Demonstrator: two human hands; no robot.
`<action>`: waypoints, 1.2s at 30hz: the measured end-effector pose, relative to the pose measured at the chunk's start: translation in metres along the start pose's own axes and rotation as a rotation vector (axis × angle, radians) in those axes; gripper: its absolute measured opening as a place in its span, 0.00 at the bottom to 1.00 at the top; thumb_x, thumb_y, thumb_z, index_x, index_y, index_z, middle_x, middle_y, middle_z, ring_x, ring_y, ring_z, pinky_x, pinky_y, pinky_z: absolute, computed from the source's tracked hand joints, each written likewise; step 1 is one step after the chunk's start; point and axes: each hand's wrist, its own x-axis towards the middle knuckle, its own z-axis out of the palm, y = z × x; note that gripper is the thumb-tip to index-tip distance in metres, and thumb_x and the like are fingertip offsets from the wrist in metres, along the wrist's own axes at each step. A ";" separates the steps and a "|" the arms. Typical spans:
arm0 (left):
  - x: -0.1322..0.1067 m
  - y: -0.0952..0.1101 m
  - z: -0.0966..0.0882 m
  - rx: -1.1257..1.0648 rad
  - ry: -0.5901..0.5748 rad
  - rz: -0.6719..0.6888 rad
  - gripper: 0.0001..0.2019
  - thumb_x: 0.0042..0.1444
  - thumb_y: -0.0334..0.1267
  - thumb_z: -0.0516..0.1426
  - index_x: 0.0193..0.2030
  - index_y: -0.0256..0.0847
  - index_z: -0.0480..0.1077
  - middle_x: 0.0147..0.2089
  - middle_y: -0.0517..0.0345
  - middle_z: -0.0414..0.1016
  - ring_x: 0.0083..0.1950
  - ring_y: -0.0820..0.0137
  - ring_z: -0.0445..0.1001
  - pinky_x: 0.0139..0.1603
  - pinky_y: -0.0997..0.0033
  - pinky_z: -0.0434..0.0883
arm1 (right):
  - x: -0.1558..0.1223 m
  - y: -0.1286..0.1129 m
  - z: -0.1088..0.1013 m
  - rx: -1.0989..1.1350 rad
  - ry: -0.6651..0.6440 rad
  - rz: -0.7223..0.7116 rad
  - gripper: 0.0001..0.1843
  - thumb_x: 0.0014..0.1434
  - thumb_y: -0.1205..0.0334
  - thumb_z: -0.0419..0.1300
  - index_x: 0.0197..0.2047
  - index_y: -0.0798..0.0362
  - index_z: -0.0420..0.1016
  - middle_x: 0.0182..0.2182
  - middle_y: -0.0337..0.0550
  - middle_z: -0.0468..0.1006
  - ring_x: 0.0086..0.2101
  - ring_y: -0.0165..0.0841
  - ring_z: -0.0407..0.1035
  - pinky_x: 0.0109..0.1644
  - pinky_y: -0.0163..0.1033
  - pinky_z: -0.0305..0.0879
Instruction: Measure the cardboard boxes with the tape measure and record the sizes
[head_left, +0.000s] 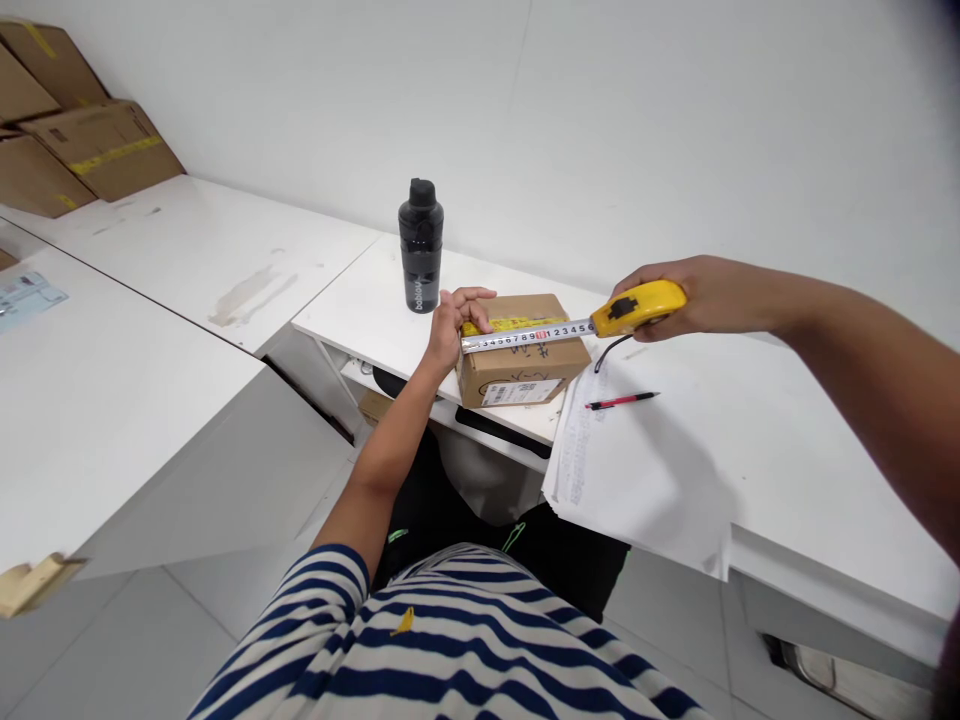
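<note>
A small cardboard box (551, 372) sits on the white desk, with yellow tape across its top, handwriting and a printed label on its near side. My right hand (667, 300) is wrapped round the yellow case of a tape measure (649, 303) at the right, its black strap hanging down. The metal blade (525, 338) stretches leftward across the box top, numbers facing up. At the box's left edge my left hand (450, 330) holds the blade's end against the box; its upper fingers curl over the top, and the exact pinch is partly hidden.
Behind the box stands a dark bottle (421, 250). A red and black pen (622, 401) lies on a stack of papers (637, 470) to the right. Larger cardboard boxes (105, 150) are piled at the far left. Below the desktop is an open shelf (495, 428).
</note>
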 end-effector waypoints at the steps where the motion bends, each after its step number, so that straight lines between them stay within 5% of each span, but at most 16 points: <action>1: 0.000 0.001 -0.001 -0.016 -0.010 0.001 0.43 0.61 0.76 0.36 0.42 0.41 0.79 0.22 0.59 0.73 0.25 0.72 0.75 0.32 0.69 0.74 | -0.001 -0.001 0.000 0.002 0.004 -0.009 0.26 0.46 0.54 0.70 0.50 0.44 0.75 0.47 0.42 0.81 0.45 0.42 0.73 0.47 0.46 0.68; 10: -0.001 0.002 -0.003 -0.027 -0.031 -0.022 0.46 0.59 0.76 0.32 0.41 0.41 0.78 0.21 0.57 0.73 0.27 0.69 0.76 0.37 0.66 0.76 | -0.002 0.003 -0.002 -0.055 0.003 -0.001 0.25 0.47 0.54 0.69 0.50 0.42 0.74 0.47 0.40 0.81 0.45 0.42 0.73 0.48 0.45 0.67; 22: -0.009 -0.006 0.011 0.123 0.112 0.180 0.31 0.61 0.71 0.51 0.38 0.43 0.78 0.18 0.65 0.68 0.24 0.75 0.72 0.33 0.72 0.73 | 0.012 0.018 0.007 -0.056 -0.080 0.006 0.25 0.47 0.56 0.67 0.51 0.41 0.74 0.46 0.39 0.81 0.44 0.40 0.73 0.47 0.44 0.68; 36: -0.009 -0.007 0.017 0.194 0.159 0.143 0.28 0.50 0.68 0.63 0.31 0.40 0.74 0.20 0.67 0.70 0.20 0.80 0.71 0.21 0.81 0.64 | 0.024 0.025 0.014 0.074 -0.087 0.030 0.24 0.44 0.61 0.67 0.48 0.45 0.76 0.45 0.41 0.81 0.43 0.39 0.72 0.46 0.44 0.67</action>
